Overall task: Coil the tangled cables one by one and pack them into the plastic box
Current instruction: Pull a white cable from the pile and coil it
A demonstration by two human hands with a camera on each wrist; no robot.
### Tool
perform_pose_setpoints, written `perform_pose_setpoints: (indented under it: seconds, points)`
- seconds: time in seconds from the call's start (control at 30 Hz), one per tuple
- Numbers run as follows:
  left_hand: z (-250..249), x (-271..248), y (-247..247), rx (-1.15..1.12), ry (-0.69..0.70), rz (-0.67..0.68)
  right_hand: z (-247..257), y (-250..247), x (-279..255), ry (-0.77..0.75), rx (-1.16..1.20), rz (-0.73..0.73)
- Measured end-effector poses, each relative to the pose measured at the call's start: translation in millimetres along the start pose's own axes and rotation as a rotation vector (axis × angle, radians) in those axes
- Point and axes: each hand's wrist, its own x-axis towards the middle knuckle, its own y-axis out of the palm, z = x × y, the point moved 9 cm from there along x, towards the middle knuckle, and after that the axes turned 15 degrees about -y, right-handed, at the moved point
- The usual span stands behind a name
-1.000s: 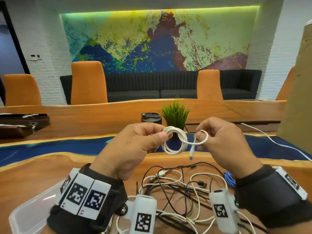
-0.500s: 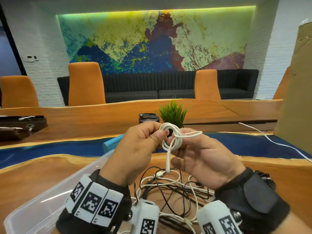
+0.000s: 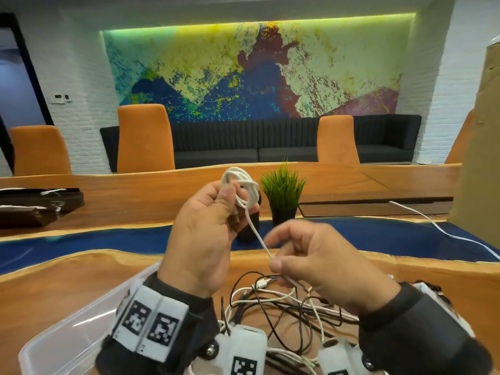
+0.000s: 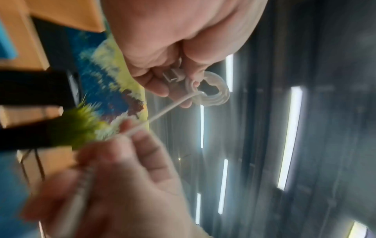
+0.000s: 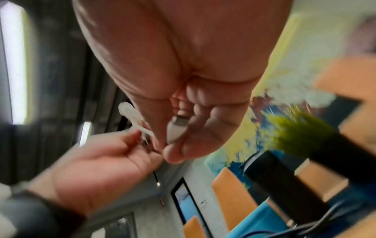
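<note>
- White cable coil [image 3: 239,182]: your left hand [image 3: 201,234] grips it up in the air, above the plastic box [image 3: 62,345], with your thumb and fingers curled round the loops.
- A moment ago your right hand was tucked close against the coil. Now your right hand [image 3: 319,263] has pulled away, down toward the tangled pile [image 3: 273,312] beside the box.
- The loose tail [image 3: 257,236] now runs tight and straight from the coil to your right hand, which pinches it between thumb and fingertips.
- The right wrist view shows the white plug [image 5: 177,128] inside that hand; it is blurry, but I think the fingers are curled round it.
- This looks like the tail being pulled snug round the loops, so the coil will stay shut.
- The box seems to have no cable in it yet. This coil goes in next, and the pile waits.
</note>
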Motion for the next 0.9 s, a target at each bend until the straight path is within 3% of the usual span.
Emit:
perform_pose_setpoints:
  seconds: [0.1, 0.2, 0.3, 0.4, 0.5, 0.63, 0.7, 0.77, 0.83, 0.9]
  points:
    - [8, -3, 13, -0.086, -0.119, 0.105, -4, -5, 2, 0.004, -0.35, 0.002]
    - [11, -9, 27, 0.184, -0.081, 0.199, -1, -30, 2, -0.024, -0.5, -0.132]
    - [7, -13, 33, 0.518, 0.028, 0.177, 15, -53, -2, -0.114, -0.439, -0.297]
    - [7, -16, 37, 0.619, 0.039, 0.153, 33, -57, -5, -0.177, -0.222, -0.382]
    - [5, -13, 31, 0.526, 0.053, 0.093, 44, -50, -6, -0.232, -0.136, -0.353]
    - [-3, -11, 21, 0.45, 0.136, -0.013, 40, -39, -4, -0.187, -0.176, -0.181]
    - [-6, -10, 16, 0.516, 0.196, -0.081, 44, -44, -5, -0.228, -0.288, -0.218]
    - [-13, -14, 15, 0.65, 0.281, -0.156, 64, -51, -10, -0.373, -0.432, -0.333]
    - [-16, -19, 20, 0.749, 0.338, -0.189, 75, -38, -12, -0.462, -0.582, -0.308]
    - [-12, -21, 27, 0.763, 0.34, -0.152, 68, -24, -10, -0.437, -0.754, -0.271]
